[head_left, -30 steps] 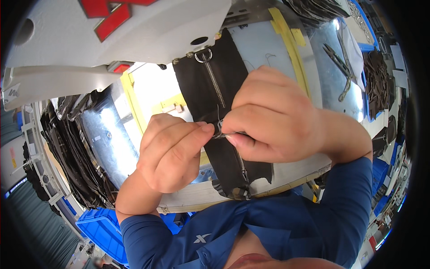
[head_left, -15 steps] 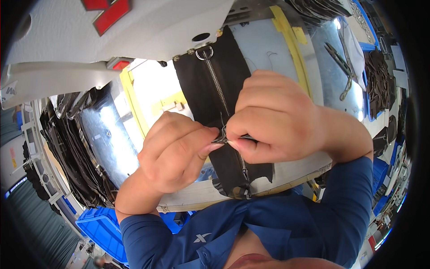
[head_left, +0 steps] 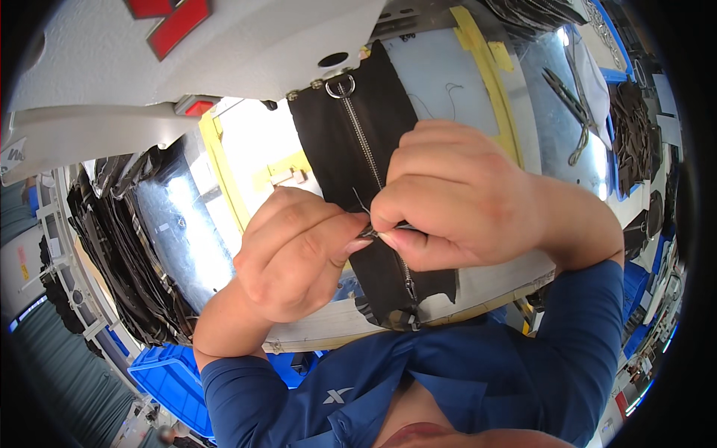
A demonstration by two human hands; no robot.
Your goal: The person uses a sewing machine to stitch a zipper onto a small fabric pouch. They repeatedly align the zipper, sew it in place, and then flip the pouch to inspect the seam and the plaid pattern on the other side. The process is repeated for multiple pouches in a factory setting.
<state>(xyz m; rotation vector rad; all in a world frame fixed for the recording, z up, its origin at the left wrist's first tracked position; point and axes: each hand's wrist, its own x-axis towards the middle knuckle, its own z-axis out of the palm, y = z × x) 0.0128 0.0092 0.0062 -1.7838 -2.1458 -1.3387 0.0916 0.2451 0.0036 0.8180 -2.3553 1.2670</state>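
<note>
A black fabric panel (head_left: 317,142) with a metal zipper (head_left: 358,137) lies beneath my hands, a D-ring (head_left: 340,95) near its upper end. My left hand (head_left: 295,254) is closed, thumb and index finger pinching a small tangle of dark threads (head_left: 365,232) over the zipper. My right hand (head_left: 455,201) is curled, its thumb and forefinger pinched on the same threads just beside the left fingertips. A pale loose strand sticks up from between them. The zipper's middle is hidden by the fingertips, and exactly what else they grip is too small to tell.
A white sewing machine (head_left: 246,52) overhangs the work at upper left. Stacks of dark fabric (head_left: 112,261) lie left. Scissors (head_left: 567,104) and small brown pieces (head_left: 633,131) are at right. A blue bin (head_left: 164,381) stands below left; yellow tape (head_left: 485,82) marks the plate.
Since a second ago my left hand has shifted slightly right, its thumb tip now showing below the index finger against the threads. The strand has moved lower and leans more to the left.
</note>
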